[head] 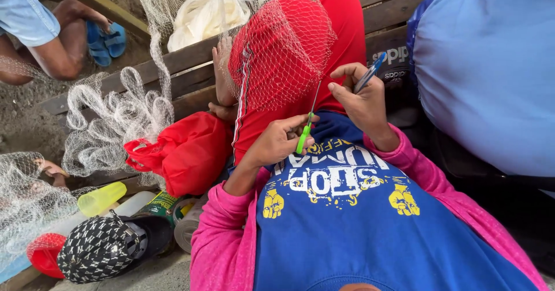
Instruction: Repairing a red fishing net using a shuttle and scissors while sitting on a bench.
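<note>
The left hand (280, 140) has its grip closed around the green handle of a thin tool (306, 126), fingers curled tight, with the slim metal shaft pointing up into the fishing net (289, 48) that is stretched over the raised knee in red cloth. The right hand (361, 100) is closed too, thumb and fingers pinching a small blue-handled tool (370, 72) whose tip juts up and to the right, just beside the net's edge. Both hands sit close together above the blue printed shirt (347, 210), pink sleeves (222, 239) running back to the wearer. Left of the knee lies a red bag (188, 152) under more loose white netting (115, 117). Lower left are a patterned cap (101, 247), a yellow cup (101, 198) and a can (159, 204). A wooden bench (191, 74) runs behind
</note>
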